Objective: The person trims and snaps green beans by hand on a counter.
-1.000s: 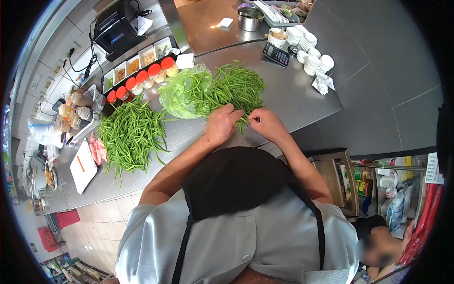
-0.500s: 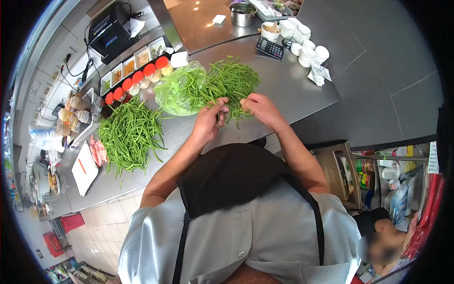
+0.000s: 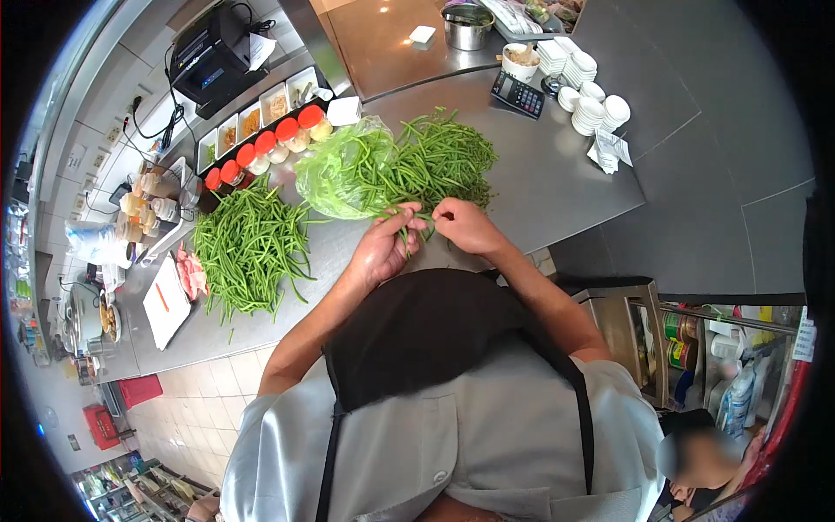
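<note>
Right hand [image 3: 468,228] has moved in toward the left hand [image 3: 390,244] since the earlier frame; now nearly touching. Held beans [image 3: 424,217] are between the two, above the counter [image 3: 565,191]. Left hand: fingers curled, clamped on beans. Right hand: fingertips together, looks pinched on a bean end, contact partly hidden. From where I stand, best to grip firmly with the left close to that end, right making small moves only. Loose heap [image 3: 448,161] just past the hands, beside the bag [image 3: 335,183]; second heap [image 3: 250,248] apart, leftward, below the jars [image 3: 287,130].
</note>
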`<action>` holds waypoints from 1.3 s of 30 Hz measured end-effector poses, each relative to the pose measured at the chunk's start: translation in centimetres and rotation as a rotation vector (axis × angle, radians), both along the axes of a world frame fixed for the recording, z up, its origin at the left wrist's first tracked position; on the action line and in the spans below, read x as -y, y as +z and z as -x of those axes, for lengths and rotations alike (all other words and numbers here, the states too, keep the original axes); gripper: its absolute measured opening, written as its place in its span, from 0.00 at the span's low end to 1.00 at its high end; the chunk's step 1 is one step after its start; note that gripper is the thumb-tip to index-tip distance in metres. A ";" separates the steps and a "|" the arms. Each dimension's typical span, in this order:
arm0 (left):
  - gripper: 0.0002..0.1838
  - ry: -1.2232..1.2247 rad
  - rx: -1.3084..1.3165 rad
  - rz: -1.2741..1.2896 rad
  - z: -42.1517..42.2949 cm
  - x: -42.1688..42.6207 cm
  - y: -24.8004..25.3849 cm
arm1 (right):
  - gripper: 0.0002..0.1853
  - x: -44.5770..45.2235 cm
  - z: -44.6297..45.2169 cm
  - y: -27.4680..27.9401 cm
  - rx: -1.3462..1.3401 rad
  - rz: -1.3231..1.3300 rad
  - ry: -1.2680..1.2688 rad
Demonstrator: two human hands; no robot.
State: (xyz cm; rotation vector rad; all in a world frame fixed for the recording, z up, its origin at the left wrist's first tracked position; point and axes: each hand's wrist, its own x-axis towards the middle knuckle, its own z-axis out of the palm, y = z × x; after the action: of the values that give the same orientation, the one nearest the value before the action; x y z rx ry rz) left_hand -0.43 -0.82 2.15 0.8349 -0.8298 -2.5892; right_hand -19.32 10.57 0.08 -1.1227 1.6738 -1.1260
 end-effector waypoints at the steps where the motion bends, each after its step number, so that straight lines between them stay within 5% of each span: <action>1: 0.15 -0.024 0.000 -0.023 -0.3 0.1 -0.9 | 0.09 0.0 0.1 -0.6 0.124 -0.079 -0.014; 2: 0.15 -0.045 0.003 -0.049 -0.9 0.1 -1.9 | 0.10 0.0 0.0 -1.2 0.250 -0.160 -0.025; 5: 0.14 -0.081 0.016 -0.069 -1.7 0.2 -2.8 | 0.13 0.4 2.8 -6.2 1.234 -0.047 -0.018; 9: 0.12 -0.007 0.012 -0.130 -2.0 -0.7 -1.5 | 0.08 1.6 2.7 -1.6 -0.222 0.120 -0.093; 12: 0.11 0.040 0.016 -0.161 -2.0 -0.7 -1.1 | 0.09 2.6 0.7 -0.1 -0.627 0.017 -0.189; 19: 0.08 -0.095 0.109 0.203 -2.2 0.8 -1.7 | 0.10 3.4 0.6 -2.8 -0.684 0.021 -0.233; 28: 0.13 0.062 0.293 1.630 1.2 0.6 0.5 | 0.09 2.2 -0.1 -0.9 -0.839 0.247 -0.148; 31: 0.18 -0.253 0.645 1.786 1.1 0.3 3.0 | 0.09 1.4 -1.2 0.9 -0.789 0.334 -0.087; 39: 0.17 -0.244 0.695 1.762 0.2 0.4 2.0 | 0.05 -0.2 0.3 -0.1 -0.628 0.258 -0.123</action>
State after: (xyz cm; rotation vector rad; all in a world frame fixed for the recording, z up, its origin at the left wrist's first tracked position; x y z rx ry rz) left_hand -0.59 -1.20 4.14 0.8555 -2.6788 -0.6758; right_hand -19.64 10.79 0.02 -1.6829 2.1329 -1.1607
